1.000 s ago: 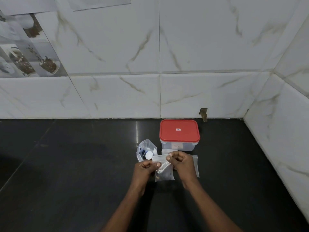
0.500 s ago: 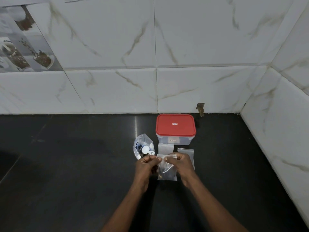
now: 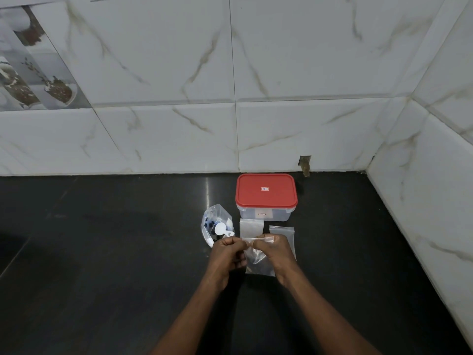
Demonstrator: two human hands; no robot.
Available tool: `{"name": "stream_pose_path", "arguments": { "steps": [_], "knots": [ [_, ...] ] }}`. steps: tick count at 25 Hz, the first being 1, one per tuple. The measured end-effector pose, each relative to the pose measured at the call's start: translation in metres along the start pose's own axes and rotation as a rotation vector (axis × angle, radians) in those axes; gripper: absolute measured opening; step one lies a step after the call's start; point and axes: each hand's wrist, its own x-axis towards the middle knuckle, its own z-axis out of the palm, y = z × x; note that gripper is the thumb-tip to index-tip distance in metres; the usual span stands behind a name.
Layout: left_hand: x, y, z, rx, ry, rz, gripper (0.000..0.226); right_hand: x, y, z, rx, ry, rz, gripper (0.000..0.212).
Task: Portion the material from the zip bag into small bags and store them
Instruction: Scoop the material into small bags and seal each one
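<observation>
**Item 1, small bag [image 3: 259, 265]:** hanging upright between both hands, low over the tabletop [image 3: 102, 252]. A little dark material seems to be sitting at its bottom, but the amount is too small to tell.

**Item 2, left hand [image 3: 226, 254]:** its grip is pinching the left end of the bag's top strip, fingers curled.

**Item 3, right hand [image 3: 275, 252]:** its grip is pinching the same strip further right. The 2 grips are sitting close together.

**Item 4, zip bag [image 3: 212, 235]:** lying just beside the left hand, with a white scoop [image 3: 220, 229] resting at its mouth and dark blue pieces showing inside.

**Item 5, 2 empty bags:** lying flat, 1 [image 3: 251, 226] directly in front of the container and 1 [image 3: 284, 230] to its right, partly behind the right hand.

**Item 6, container [image 3: 266, 193]:** standing closed under its red lid, near the wall.

**Step judged:** the strip is probably being pressed shut.

**Risks:**
1. The seal may be closing only in part, because both grips are working 1 short stretch of it. Grains could then be leaking out in storage.
2. The thin film is slippery, so a loosening pinch could be dropping the bag and spilling its portion.
3. The left wrist is hovering beside the zip bag, so a sideways move could be knocking the scoop out or tipping the stock.
4. The lid is on, so storing is needing 1 free hand first.
</observation>
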Motion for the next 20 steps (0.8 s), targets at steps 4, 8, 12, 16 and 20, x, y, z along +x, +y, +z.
{"name": "stream_pose_path", "arguments": {
  "steps": [4, 8, 12, 16, 20],
  "knots": [
    [0.002, 0.003, -0.004, 0.025, -0.031, 0.003, 0.019, 0.006, 0.001, 0.001, -0.072, -0.011, 0.014, 0.01],
    [0.007, 0.002, -0.001, 0.064, 0.033, 0.051, 0.025, 0.007, -0.001, 0.008, -0.125, -0.012, -0.015, 0.007],
    [0.009, 0.001, -0.005, 0.145, 0.092, 0.141, 0.018, 0.006, 0.002, 0.012, -0.107, 0.001, -0.037, 0.008],
    [0.014, 0.002, -0.021, 0.115, 0.049, 0.148, 0.008, 0.009, 0.005, 0.005, -0.012, -0.014, -0.003, 0.017],
    [0.012, 0.0, -0.022, 0.035, 0.043, 0.088, 0.008, 0.006, 0.002, 0.013, -0.022, -0.012, -0.002, 0.012]
  ]
}}
